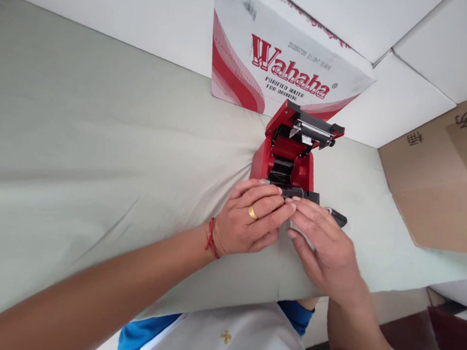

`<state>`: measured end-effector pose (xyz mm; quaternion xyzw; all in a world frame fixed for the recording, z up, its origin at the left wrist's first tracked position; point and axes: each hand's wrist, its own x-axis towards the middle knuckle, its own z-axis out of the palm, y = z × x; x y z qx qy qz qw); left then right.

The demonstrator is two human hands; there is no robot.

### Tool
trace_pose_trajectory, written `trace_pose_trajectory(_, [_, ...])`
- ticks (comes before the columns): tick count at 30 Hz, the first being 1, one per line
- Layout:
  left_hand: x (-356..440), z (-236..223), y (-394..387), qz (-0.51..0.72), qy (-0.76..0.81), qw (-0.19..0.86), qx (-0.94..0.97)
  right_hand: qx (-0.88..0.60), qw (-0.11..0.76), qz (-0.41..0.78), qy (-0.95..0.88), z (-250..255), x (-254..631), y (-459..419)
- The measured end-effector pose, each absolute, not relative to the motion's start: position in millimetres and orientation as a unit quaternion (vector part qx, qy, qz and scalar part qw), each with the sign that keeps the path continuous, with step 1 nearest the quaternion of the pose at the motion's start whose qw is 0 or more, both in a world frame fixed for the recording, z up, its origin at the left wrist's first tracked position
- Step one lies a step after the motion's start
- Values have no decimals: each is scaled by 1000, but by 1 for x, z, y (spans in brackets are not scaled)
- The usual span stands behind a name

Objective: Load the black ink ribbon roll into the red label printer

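Observation:
A small red machine [261, 158] stands on the cloth with its lid [279, 116] tipped up and back. The lid's underside carries a black roller and a silver bar; dark, shiny parts lie inside the body. My left hand [250, 217], wearing a gold ring and a red string bracelet, is at the machine's black front edge [312, 196]. Its fingers are bent and close together; what they grip, if anything, is hidden. My right hand [325, 243] meets the left fingertips there, fingers stretched and thumb apart. A strip of clear film [295, 191] shows just beyond the fingertips.
Behind the machine stands a white and red Wahaha water carton [291, 71]. A brown cardboard box [432, 187] is at the right. A black handle-like piece [338, 217] sticks out beside the machine. Pale green cloth [97, 141] covers the table; white boxes or panels [149, 15] rise behind.

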<state>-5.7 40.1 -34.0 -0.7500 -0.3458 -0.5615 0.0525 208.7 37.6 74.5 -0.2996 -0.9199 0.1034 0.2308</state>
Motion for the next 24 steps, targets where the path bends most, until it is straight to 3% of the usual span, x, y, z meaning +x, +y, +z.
trace_pose_trajectory(4, [-8, -39, 40, -533, -360, 9, -766, -389, 268, 112, -874, 96, 212, 58])
trace_pose_trajectory(8, [-8, -42, 41, -540, -354, -2, -764, -421, 345, -7, -839, 108, 203, 105])
trace_pose_trajectory(11, [-6, -42, 41, -558, -342, -8, -756, -413, 304, -79, -855, 104, 192, 147])
trace_pose_trajectory(15, [-5, -36, 42, -562, -342, 49, -752, -387, 246, -67, -886, 95, 183, 169])
trace_pose_trajectory(24, [-11, -28, 37, -518, -363, 144, -761, -342, 255, -27, -904, 86, 196, 101])
